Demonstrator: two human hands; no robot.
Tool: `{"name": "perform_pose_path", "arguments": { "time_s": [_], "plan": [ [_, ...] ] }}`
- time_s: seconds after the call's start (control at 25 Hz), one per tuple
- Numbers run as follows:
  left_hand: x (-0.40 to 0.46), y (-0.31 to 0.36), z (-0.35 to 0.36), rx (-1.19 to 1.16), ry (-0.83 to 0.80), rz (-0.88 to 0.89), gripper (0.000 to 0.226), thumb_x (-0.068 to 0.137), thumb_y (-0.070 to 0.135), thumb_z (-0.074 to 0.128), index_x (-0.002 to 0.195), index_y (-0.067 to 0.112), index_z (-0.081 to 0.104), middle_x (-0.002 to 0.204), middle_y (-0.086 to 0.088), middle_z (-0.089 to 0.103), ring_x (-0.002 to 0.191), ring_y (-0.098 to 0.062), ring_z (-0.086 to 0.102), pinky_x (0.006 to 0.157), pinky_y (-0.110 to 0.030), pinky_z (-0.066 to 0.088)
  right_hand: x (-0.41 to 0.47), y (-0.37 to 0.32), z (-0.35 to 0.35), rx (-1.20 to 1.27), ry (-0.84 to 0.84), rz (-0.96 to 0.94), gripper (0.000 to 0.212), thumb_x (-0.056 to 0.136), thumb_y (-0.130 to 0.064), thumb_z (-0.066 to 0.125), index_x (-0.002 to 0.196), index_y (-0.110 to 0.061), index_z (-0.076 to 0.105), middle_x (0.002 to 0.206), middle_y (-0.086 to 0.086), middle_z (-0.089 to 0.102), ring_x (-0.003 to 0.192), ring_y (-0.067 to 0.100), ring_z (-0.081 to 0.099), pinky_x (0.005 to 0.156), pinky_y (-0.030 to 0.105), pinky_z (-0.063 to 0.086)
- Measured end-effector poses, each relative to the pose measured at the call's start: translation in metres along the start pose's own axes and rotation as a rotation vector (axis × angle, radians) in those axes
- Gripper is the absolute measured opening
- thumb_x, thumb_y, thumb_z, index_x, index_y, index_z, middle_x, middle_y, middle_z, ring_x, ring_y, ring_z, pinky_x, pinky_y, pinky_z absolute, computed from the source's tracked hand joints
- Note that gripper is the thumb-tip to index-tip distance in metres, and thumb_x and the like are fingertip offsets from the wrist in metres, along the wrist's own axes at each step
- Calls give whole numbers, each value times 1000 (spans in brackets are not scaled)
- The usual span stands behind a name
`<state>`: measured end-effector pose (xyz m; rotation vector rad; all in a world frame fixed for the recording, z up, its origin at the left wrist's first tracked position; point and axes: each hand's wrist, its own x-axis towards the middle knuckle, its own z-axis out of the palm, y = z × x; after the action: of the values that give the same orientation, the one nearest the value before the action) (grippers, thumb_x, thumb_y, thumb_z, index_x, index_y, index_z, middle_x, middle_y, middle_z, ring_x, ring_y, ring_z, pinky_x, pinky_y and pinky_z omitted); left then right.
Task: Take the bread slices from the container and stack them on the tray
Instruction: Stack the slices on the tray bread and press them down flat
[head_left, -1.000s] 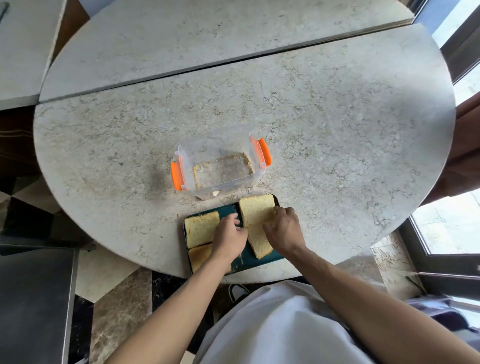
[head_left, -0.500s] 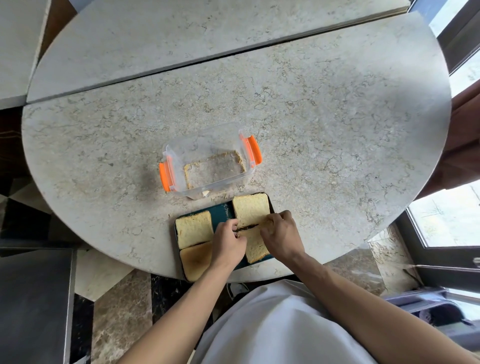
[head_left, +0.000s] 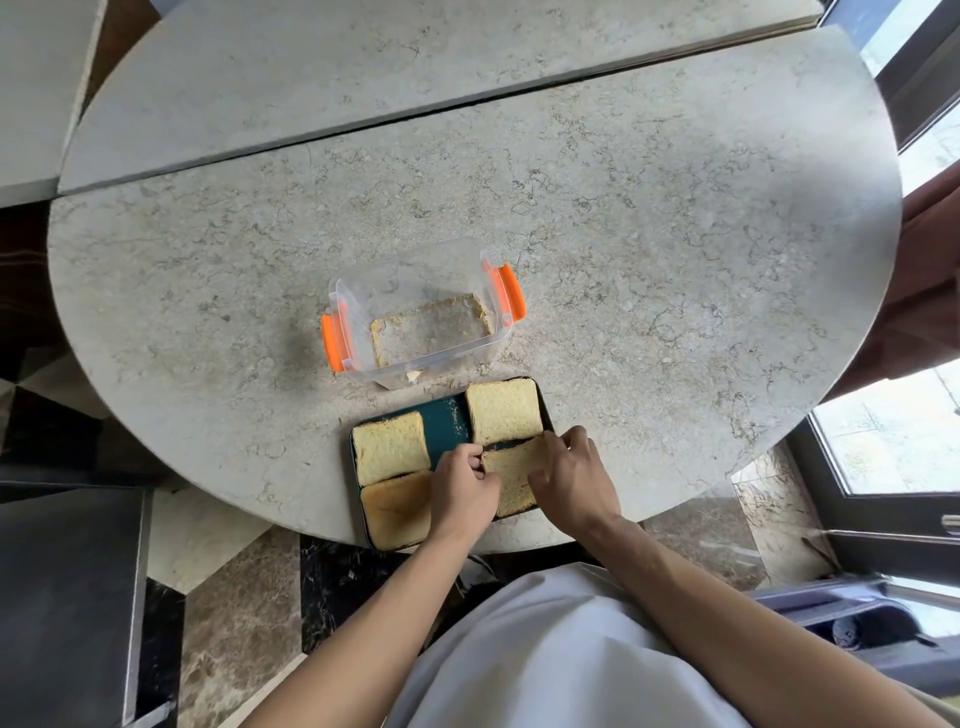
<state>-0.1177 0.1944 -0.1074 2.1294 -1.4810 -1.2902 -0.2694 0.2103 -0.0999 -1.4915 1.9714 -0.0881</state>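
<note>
A dark teal tray (head_left: 448, 426) lies at the table's near edge with several bread slices flat on it. One slice (head_left: 389, 447) is at the far left, a browner slice (head_left: 397, 512) at the near left, another slice (head_left: 504, 410) at the far right. My left hand (head_left: 462, 493) and my right hand (head_left: 571, 478) both grip the near-right slice (head_left: 511, 478) by its edges, just above the tray. The clear container (head_left: 423, 312) with orange clips stands behind the tray and holds only crumbs.
The round stone table (head_left: 649, 234) stretches far beyond the container. Its near edge runs under the tray, which overhangs it slightly. A window frame (head_left: 883, 519) is at the right, and a dark surface (head_left: 62, 597) is at the lower left.
The slice in my hands has turned square to the tray and sunk toward its near-right corner. Both hands stayed on it.
</note>
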Motion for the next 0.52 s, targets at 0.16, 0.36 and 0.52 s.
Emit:
{"name": "perform_pose_path", "arguments": {
  "time_s": [0.16,0.36,0.52],
  "plan": [
    [0,-1,1,14,5,-28,43,89,13,64,131,12,58,119,-4,60,91,-14,61,85,-30,52,-1,2,1,-17,6,-16,44,87,-24,49,128,-7,52,112,17,52,104,36,52,88,43,47],
    [12,11,-5,16,20,-33,54,91,14,63,143,12,48,131,-5,54,109,-20,60,97,-40,51,11,-6,-6,64,20,8,53,87,-24,49,137,-6,50,120,18,53,108,36,55,91,44,49],
    [20,21,-5,51,-10,-29,44,89,11,61,133,14,56,122,-5,56,107,-21,59,93,-37,50,23,-15,-10,139,-14,69,51,87,-27,47,135,-8,51,120,16,52,109,35,55,90,44,50]
  ]
}}
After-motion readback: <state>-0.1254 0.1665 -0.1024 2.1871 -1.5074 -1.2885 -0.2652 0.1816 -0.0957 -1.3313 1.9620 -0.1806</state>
